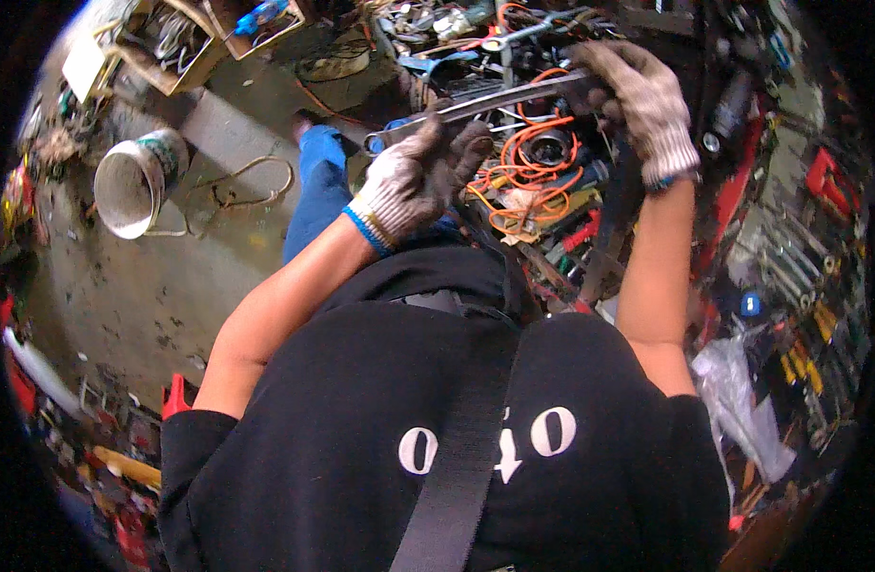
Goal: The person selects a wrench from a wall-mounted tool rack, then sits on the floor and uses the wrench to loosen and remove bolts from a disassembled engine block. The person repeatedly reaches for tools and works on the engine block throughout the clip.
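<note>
A long, narrow grey metal tool [514,97] with a ring-like left end is held slantwise above the cluttered bench, its right end higher. My right hand [638,95], in a dirty knitted glove, is closed round its dark right end, which the fingers partly hide. Close to the ring end, my left hand [414,176], in a matching blue-cuffed glove, has its thumb against the bar and its fingers curled. Behind that hand part of the bar is hidden. Under the tool lies a tangled orange cord [538,167], with a blue-grey wrench [542,30] beyond it.
A white bucket [128,191] lies tipped on the floor at left, near a loop of rope [266,162]. Boxes of parts [194,57] stand at the far left. Several wrenches [785,257] and a clear plastic bag [738,391] are on the right.
</note>
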### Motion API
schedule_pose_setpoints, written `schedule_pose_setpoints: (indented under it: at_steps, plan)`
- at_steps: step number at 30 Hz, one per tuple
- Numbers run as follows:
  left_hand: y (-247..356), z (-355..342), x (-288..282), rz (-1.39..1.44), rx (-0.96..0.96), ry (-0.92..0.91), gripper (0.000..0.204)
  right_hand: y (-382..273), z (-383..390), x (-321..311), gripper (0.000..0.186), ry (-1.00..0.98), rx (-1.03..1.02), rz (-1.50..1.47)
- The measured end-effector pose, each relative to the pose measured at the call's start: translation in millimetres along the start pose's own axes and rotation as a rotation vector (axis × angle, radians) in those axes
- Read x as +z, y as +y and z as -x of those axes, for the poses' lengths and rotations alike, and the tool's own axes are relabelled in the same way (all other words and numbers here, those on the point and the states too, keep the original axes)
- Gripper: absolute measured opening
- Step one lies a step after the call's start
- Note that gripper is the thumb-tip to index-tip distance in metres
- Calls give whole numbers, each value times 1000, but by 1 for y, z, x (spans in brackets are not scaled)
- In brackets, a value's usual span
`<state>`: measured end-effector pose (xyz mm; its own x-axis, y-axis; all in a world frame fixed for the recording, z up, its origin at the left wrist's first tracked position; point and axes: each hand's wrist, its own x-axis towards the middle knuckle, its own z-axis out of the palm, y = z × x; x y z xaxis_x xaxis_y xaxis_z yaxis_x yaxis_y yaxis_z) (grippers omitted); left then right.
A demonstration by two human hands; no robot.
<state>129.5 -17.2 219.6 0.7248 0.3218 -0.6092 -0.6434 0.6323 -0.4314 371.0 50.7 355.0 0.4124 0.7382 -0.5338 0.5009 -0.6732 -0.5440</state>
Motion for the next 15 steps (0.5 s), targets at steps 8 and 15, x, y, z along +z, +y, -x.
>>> schedule_pose_setpoints:
  at_steps: [8,15]
  plan:
    - [-8,-9,-6,-79,-30,45,32,19,18,-2,32,32,192,-88]
    - [-13,-14,-11,-126,27,24,31,36,29,-4,30,28,251,-150]
